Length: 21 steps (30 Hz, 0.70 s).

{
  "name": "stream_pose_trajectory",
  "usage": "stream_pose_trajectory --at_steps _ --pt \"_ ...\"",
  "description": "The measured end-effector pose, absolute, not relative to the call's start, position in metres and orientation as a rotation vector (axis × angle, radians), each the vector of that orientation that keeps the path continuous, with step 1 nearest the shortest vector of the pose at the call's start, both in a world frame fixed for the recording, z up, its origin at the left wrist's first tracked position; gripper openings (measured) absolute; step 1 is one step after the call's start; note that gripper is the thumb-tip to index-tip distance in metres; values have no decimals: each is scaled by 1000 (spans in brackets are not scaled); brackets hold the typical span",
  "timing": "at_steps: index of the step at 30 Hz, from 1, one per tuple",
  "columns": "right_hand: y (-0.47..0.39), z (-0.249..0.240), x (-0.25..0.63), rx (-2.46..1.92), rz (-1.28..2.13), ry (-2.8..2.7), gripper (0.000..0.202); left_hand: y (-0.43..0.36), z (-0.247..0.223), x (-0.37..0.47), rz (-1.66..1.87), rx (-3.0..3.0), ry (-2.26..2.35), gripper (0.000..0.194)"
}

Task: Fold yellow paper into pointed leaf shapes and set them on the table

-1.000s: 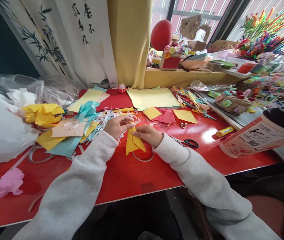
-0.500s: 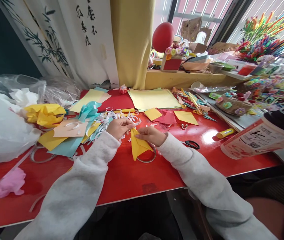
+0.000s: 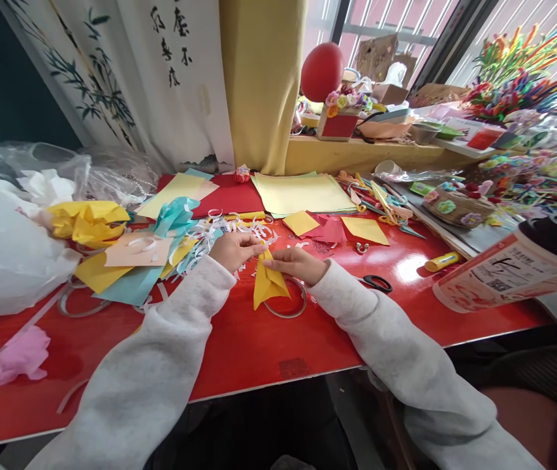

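Between my hands is a folded piece of yellow paper [image 3: 269,284], held above the red table. My left hand [image 3: 236,251] pinches its top corner between thumb and fingers. On the paper's upper right edge, my right hand [image 3: 298,264] has thumb and fingertips closed. The paper narrows toward the top and widens below, with a fold showing on its face. Partly behind it lies a thin silver ring [image 3: 302,307] on the table. White paper shreds [image 3: 209,238] are heaped just beyond my left hand.
Scissors with black handles [image 3: 377,282] and a yellow glue stick [image 3: 442,262] lie to the right, near a tall lidded cup [image 3: 508,267]. Yellow sheets [image 3: 302,192] are stacked at the back. Crumpled paper and a white plastic bag [image 3: 8,248] fill the left side.
The yellow paper has turned slightly, its lower tip shifting left and up. It looks narrower than before. Both hands keep nearly the same place and grip.
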State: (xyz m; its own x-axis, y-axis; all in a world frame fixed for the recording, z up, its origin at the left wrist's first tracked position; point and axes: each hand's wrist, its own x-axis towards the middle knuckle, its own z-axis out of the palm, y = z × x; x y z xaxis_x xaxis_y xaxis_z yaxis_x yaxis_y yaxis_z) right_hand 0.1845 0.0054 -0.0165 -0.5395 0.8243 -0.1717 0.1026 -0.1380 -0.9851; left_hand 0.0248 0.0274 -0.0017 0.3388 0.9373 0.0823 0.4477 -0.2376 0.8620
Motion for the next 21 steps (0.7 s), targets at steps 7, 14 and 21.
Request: stream_pose_trajectory --at_steps 7,14,21 --pt "5 -16 188 -998 1829 -1586 21 24 4 25 769 1729 1141 18" --pt "6 -17 192 -1030 1842 -1601 16 28 -5 26 836 1882 1137 19" --pt "6 -15 188 -1046 1894 -1492 15 33 -16 28 854 1837 1068 28"
